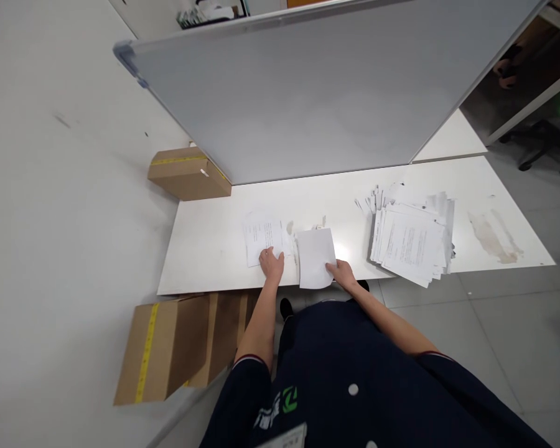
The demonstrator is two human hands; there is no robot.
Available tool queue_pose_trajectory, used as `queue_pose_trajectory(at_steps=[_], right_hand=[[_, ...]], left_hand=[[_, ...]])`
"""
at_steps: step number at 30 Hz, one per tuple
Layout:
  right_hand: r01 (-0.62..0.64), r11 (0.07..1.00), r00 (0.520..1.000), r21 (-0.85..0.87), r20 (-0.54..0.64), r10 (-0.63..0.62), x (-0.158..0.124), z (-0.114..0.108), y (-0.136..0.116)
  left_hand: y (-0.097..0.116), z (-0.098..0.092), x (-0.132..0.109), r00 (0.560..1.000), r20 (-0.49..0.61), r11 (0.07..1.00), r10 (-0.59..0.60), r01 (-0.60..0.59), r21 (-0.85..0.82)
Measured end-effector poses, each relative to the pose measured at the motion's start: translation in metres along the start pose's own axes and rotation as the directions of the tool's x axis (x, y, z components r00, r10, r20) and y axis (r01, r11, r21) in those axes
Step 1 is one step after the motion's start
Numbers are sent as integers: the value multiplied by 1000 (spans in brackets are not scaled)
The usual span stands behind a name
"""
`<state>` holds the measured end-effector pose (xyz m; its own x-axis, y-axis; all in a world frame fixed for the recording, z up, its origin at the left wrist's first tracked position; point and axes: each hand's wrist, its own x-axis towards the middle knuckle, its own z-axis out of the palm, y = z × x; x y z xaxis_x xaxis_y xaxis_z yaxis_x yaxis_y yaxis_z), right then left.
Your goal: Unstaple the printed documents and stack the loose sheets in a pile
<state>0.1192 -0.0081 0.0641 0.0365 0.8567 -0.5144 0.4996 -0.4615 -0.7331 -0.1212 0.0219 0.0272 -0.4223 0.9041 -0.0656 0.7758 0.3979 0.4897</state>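
Observation:
My left hand (271,264) rests with fingers spread on the lower right corner of a printed sheet (260,235), which lies flat on the white table. To its right, my right hand (341,272) pinches the right edge of a blank-looking white sheet of paper (316,256), thumb on top. The lower end of that sheet reaches past the table's front edge. Whether it is one sheet or more, I cannot tell. Farther right sits a thick, uneven stack of printed papers (413,239), its lower corner jutting over the table edge.
A large whiteboard (298,93) stands along the table's back edge. One cardboard box (191,177) is at the back left corner, and more cardboard boxes (161,351) are below the table's left end. Brown stains (494,236) mark the table's right end.

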Motion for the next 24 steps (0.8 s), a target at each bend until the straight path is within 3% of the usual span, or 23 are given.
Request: queue_pose_trajectory(at_steps=[9, 13, 19, 24], right_hand=[[7, 1000, 1000, 27, 26, -8, -4, 0, 4], [10, 999, 999, 33, 39, -11, -3, 1, 3], [1, 998, 998, 64, 63, -5, 1, 5, 3], [-30, 995, 997, 98, 71, 23, 4, 7, 2]], left_hand=[[-2, 7, 3, 1000, 20, 997, -17, 15, 70], [-4, 3, 2, 1000, 27, 1000, 10, -10, 13], [-4, -8, 4, 995, 89, 995, 50, -42, -93], [4, -30, 6, 996, 91, 983, -18, 34, -179]])
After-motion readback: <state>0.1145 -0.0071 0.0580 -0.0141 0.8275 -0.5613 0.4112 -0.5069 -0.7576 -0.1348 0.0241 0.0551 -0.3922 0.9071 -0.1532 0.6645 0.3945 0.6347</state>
